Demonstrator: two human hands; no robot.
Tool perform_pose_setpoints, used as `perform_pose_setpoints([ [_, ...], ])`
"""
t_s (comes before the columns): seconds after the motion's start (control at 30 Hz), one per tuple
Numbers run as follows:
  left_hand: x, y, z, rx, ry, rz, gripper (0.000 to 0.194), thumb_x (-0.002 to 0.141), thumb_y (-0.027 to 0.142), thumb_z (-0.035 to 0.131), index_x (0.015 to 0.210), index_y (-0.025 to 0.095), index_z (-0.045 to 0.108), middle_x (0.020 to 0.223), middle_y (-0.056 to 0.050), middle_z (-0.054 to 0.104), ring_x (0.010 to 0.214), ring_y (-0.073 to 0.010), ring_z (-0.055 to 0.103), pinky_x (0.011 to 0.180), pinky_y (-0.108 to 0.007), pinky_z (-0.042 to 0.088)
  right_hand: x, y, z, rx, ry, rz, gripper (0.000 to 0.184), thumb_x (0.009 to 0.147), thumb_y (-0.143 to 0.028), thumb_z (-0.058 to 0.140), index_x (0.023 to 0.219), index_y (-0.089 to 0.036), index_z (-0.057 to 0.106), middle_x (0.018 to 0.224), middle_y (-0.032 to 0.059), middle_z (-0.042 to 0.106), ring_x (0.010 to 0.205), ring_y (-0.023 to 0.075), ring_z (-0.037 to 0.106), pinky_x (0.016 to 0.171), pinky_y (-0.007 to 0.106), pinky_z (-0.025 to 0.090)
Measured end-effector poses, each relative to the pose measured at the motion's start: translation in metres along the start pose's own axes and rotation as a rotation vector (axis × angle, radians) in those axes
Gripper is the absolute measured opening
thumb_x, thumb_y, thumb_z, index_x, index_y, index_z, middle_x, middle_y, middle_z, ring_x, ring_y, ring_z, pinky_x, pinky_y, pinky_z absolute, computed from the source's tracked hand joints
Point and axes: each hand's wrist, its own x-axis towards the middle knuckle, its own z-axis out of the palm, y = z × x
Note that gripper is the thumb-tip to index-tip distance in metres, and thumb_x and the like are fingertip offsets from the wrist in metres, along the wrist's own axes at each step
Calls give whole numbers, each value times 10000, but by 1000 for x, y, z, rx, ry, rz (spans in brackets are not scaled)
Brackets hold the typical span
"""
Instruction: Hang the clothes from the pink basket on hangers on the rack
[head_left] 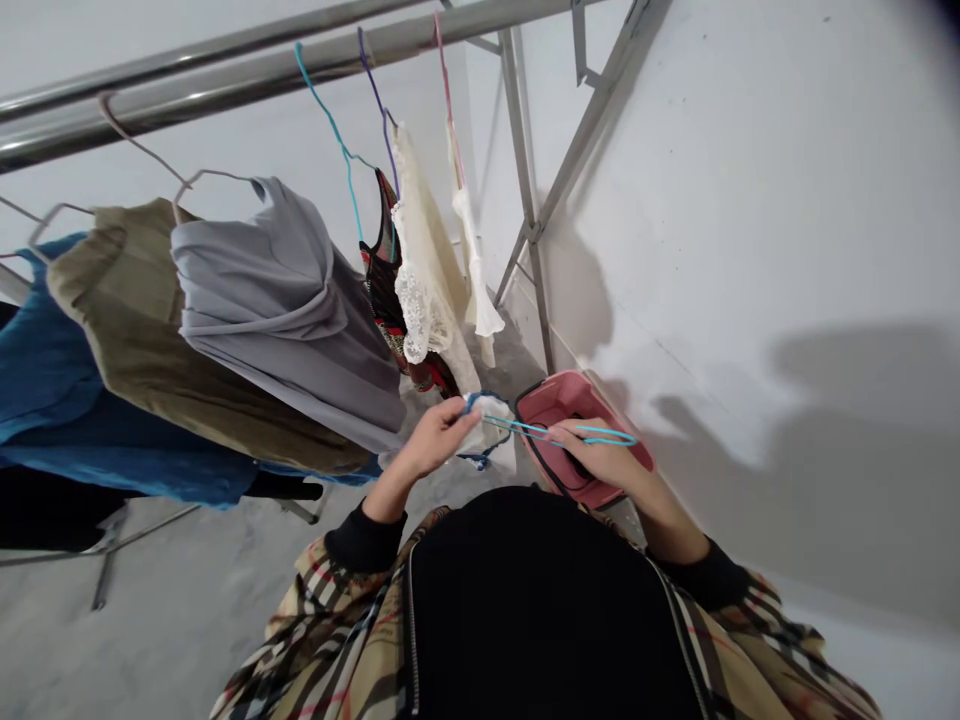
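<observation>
1. Starting at the far left of the stainless steel rail [225, 75], a blue garment [45, 380] and an olive-green top [150, 330] hang side by side, with the concrete floor [172, 600] below them.
2. Next along the rail is a grey top [285, 320], its lower edge ending just beside the left hand.
3. Toward the rail's right end, there's a dark red-patterned piece [384, 280] on a teal hanger [346, 170], a cream lace top [427, 270] on a purple hanger [379, 100], and a narrow white piece [472, 270] on a pink hanger [448, 80].
4. Below that end of the rail, the left hand [435, 440] is closed around a bunched white cloth [487, 425], with a darker blue hanger [480, 460] showing at its lower edge.
5. The right hand [596, 458] is pinching a cyan wire hanger [619, 435] between thumb and fingers, and the wire runs across to the cloth. Handy tip: wire this thin looks pretty bendy, so a firm pinch near the cloth should keep it steadier.
6. Under the right hand sits a pink plastic basket [559, 395], close to a steel frame upright [529, 190] and the white wall [750, 250] at the far right.
</observation>
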Motion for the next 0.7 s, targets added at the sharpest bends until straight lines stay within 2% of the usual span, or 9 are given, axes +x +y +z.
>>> perform_pose_setpoints([
  [0.1,-4,12,7,548,13,243,196,810,411,656,783,232,731,845,-73,617,790,-202,518,760,-321,409,16,-4,12,33,8,-60,430,918,-515,469,711,-217,700,687,17,684,665,181,595,636,292,480],
  [0.17,-5,18,8,742,45,347,152,818,365,666,906,278,753,925,-84,629,875,-233,528,803,-344,387,24,-7,12,49,27,-77,424,907,-516,494,682,-209,679,657,16,659,642,171,577,610,282,460],
  [0.23,-4,19,6,772,-2,390,166,811,360,689,954,308,757,897,-76,632,863,-233,544,787,-328,378,31,-8,9,63,37,-99,425,894,-515,523,640,-199,650,629,12,631,610,156,556,596,278,446],
  [0.33,-4,16,1,708,-74,341,187,844,374,662,1001,334,756,783,-48,620,697,-181,542,645,-264,338,38,-9,5,123,97,-132,360,886,-472,559,687,-188,659,672,17,644,646,155,578,642,286,468],
  [0.4,-6,14,-1,754,-37,307,225,872,380,628,1062,343,742,777,-40,631,657,-166,539,578,-253,291,40,-6,7,149,232,-168,263,878,-426,589,853,-185,693,793,35,682,759,173,617,743,312,499],
  [0.5,-12,16,-2,934,75,298,269,918,380,559,1131,330,714,815,-31,656,698,-161,570,558,-252,277,37,9,20,90,591,-235,307,847,-376,640,1093,-193,649,1021,77,670,971,211,607,923,390,480],
  [0.57,-16,19,-3,1024,144,314,287,945,395,514,1147,324,704,831,-23,666,719,-153,588,558,-248,293,31,28,36,54,808,-231,297,853,-343,634,1112,-197,622,1071,90,636,1038,222,581,966,421,461],
  [0.63,-20,22,-4,1066,203,348,296,955,419,496,1150,330,700,818,-13,670,712,-140,596,554,-241,308,26,54,55,57,911,-177,198,880,-322,595,1032,-198,621,1011,78,617,1002,213,581,928,415,480],
  [0.7,-22,24,-4,1073,240,390,292,956,422,500,1153,334,699,792,-4,667,695,-127,600,552,-232,325,24,81,74,60,907,-101,161,894,-336,566,951,-195,620,960,73,606,954,210,579,890,411,494],
])
